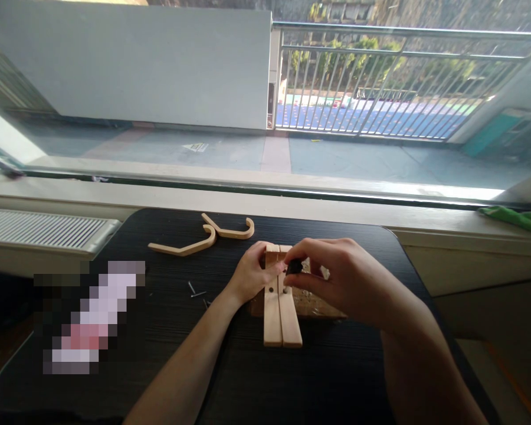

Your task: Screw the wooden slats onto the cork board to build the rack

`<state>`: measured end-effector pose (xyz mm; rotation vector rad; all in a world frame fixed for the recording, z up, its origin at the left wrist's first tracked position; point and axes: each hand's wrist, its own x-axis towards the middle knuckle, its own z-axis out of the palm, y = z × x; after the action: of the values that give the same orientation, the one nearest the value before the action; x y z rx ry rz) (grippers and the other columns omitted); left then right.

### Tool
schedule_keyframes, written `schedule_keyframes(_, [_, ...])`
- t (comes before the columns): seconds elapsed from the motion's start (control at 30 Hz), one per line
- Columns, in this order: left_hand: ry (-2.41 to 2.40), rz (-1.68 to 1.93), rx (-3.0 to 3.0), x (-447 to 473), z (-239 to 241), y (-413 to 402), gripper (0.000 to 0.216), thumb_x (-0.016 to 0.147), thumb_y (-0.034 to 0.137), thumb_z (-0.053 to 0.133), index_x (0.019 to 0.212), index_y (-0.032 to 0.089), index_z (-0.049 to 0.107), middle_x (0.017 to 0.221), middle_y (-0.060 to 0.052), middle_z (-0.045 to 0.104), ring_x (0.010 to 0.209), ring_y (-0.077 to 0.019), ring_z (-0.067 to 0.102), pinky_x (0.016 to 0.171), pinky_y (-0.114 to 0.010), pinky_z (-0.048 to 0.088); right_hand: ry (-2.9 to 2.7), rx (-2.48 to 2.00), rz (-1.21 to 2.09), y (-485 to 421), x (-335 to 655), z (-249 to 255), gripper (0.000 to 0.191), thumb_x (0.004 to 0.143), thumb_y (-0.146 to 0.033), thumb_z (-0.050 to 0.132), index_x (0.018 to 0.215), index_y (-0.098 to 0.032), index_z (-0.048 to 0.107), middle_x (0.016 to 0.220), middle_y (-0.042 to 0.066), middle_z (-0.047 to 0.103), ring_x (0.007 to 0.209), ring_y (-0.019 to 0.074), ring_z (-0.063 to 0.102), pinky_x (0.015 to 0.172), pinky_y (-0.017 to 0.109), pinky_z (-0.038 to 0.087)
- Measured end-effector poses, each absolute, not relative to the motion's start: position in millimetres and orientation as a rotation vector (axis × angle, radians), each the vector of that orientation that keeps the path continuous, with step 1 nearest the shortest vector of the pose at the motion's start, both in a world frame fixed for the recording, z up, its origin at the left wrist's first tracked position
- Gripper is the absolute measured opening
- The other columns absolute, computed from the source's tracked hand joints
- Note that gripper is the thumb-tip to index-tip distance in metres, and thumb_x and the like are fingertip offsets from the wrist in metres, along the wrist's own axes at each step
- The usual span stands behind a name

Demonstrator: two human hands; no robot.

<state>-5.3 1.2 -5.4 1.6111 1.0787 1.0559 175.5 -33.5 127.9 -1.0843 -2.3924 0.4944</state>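
Two pale wooden pieces (273, 321) lie side by side on a brown wooden board (323, 306), their near ends jutting past its edge. Small dark holes or fasteners show in their tops. My left hand (251, 274) grips them from the left, its thumb laid across the top. Between the thumb and fingers of my right hand (334, 268) is a small black object (294, 267), held just above the right-hand piece. Its exact kind is hidden by my fingers. Small bits are scattered on the board beneath my right hand.
Two bent wooden pieces with hooked ends (181, 249) lie at the back left of the black table (168, 330). Several screws or nails (196, 291) rest left of my left hand. A blurred-out item is at the far left. Beyond are a radiator (48, 230), windowsill and window.
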Motion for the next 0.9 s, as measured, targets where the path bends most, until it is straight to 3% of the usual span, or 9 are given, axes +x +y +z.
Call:
schedule_keyframes(0.63, [1.109,1.029,1.618,-5.4,-1.5,0.9,0.02,0.075,0.032,0.071,0.083,0.017,0.059,0.083,-0.004,0.064,0.079,-0.0194,0.059,0.071,-0.03,0.049,-2.39,-1.094,0.408,-31.4,177.0,123.8,0.02,0.082,-0.031,0.076,0.086,-0.017,0.062,0.061,-0.006,0.057,0.05,0.0078,0.048,0.053,0.02,0.033])
schedule_keyframes(0.9, [1.087,1.047,1.62,-4.9,-1.8,0.5,0.018,0.076,0.029,0.071,0.082,0.017,0.059,0.082,-0.004,0.065,0.08,-0.0194,0.061,0.072,-0.03,0.05,-2.398,-1.106,0.451,-31.1,174.4,124.7,0.012,0.088,-0.028,0.07,0.09,-0.016,0.066,0.067,-0.002,0.063,0.057,0.0102,0.055,0.056,0.022,0.036])
